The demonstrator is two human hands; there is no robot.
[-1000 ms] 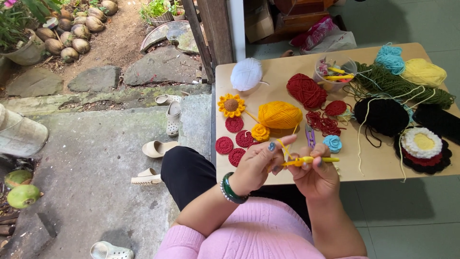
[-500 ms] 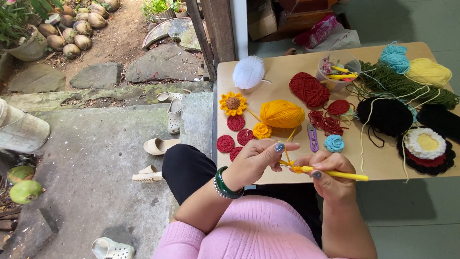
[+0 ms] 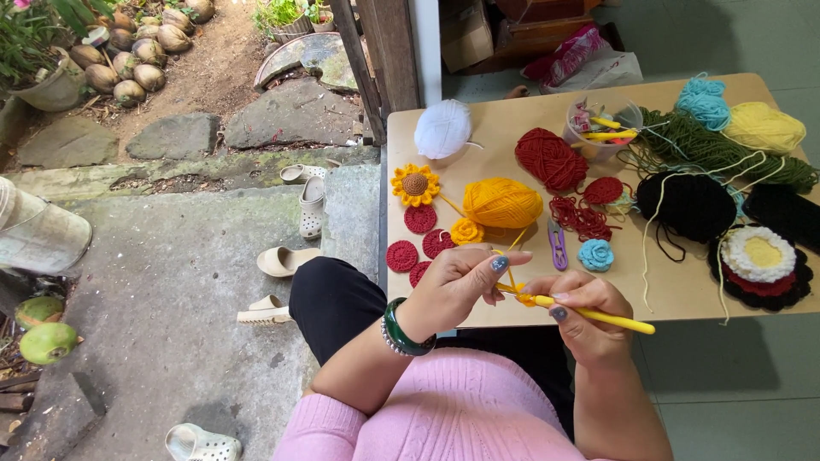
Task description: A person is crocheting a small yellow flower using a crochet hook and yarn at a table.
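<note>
My left hand [image 3: 459, 286], with a green bracelet on the wrist, pinches a strand of orange-yellow yarn and a tiny crocheted piece [image 3: 523, 298] over the near table edge. My right hand [image 3: 583, 311] grips a yellow crochet hook [image 3: 602, 318] whose tip meets that small piece. The strand runs up to an orange-yellow yarn ball [image 3: 502, 202] on the tan table [image 3: 666, 290]. Just beyond my hands lie red crocheted discs [image 3: 401, 255], a small yellow crocheted flower [image 3: 466, 230] and a crocheted sunflower [image 3: 415, 184].
On the table sit a white yarn ball [image 3: 442, 129], a red ball [image 3: 551, 159], black yarn [image 3: 692, 205], green, teal and pale yellow yarn, a blue rose [image 3: 595, 254], purple snips [image 3: 557, 245], a layered round piece [image 3: 761, 260] and a clear cup [image 3: 598, 132]. Sandals [image 3: 282, 260] lie on the concrete at left.
The hook has swung out to the right and lies nearly level. My hands shifted slightly lower toward the table edge, still working the orange yarn.
</note>
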